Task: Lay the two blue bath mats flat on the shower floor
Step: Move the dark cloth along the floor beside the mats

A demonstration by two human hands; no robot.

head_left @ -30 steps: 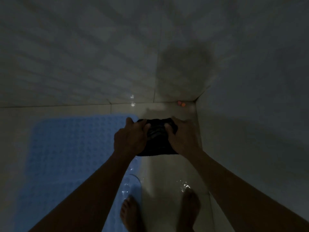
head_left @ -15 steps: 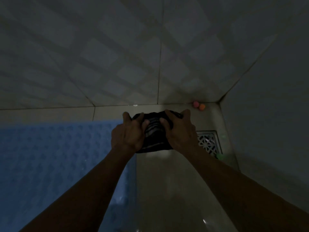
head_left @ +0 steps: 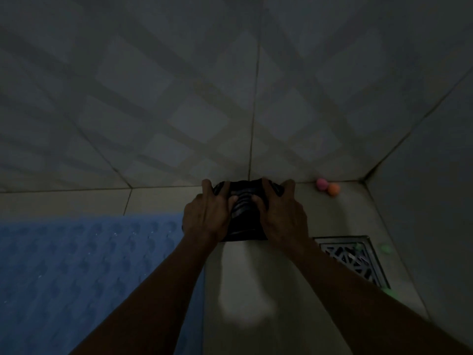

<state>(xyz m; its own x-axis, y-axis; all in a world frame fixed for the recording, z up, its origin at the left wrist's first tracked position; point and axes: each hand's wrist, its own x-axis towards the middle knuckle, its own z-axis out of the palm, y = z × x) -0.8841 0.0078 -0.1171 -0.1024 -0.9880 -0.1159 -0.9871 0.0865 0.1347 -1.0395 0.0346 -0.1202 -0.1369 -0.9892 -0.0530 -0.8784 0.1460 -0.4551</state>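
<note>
Gripping a dark folded bundle (head_left: 244,213), the fingers (head_left: 271,190) of the right hand (head_left: 282,216) and those of the left hand (head_left: 207,215) are curling over its top edge, thumbs pressing its ribbed face. It is too dark to tell whether this bundle is the second bath mat. Compared with a second ago, the hands are holding the same grip, but the view has been dropping and swinging right, so the bundle is now hanging close above the bare shower floor (head_left: 245,290) beside the wall. Left of the fingers, one blue bath mat (head_left: 84,272) is lying flat on the floor. Right of them, the floor drain (head_left: 355,257) is now showing, with pink (head_left: 321,183) and orange (head_left: 333,189) balls in the corner beyond. Judging from this, one mat is placed and the open strip beneath the fingers is awaiting the other.
</note>
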